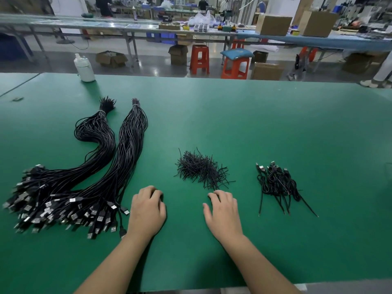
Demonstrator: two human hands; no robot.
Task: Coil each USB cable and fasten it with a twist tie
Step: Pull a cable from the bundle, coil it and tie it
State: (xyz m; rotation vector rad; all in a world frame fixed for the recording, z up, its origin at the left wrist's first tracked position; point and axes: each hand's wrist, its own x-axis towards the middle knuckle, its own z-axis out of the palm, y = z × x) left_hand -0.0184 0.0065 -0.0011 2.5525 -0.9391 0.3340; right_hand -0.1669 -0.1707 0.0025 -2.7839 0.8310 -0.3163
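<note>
USB cables (101, 166) lie in two long uncoiled bundles at the left of the green table (275, 124), each bound near its far end with a pale band; their long axis runs from near-left to far, slightly rightward, with the metal plugs fanned out at the near-left end and the bare wire tips pointing away at the far end. A small heap of coiled cables (277, 183) sits at the right, well apart from the bundles, so by my reading only a small share of the work is done and the great bulk is left. Whether every coil there carries a tie is too small to tell. The pile of twist ties (201, 170) lies between the two groups, just beyond the right hand (222, 213). Both hands rest palm-down on the table with fingers loosely bent and grasp nothing; the left hand (147, 213) lies just beside the nearest plugs. No cable looks to be in work at present.
</note>
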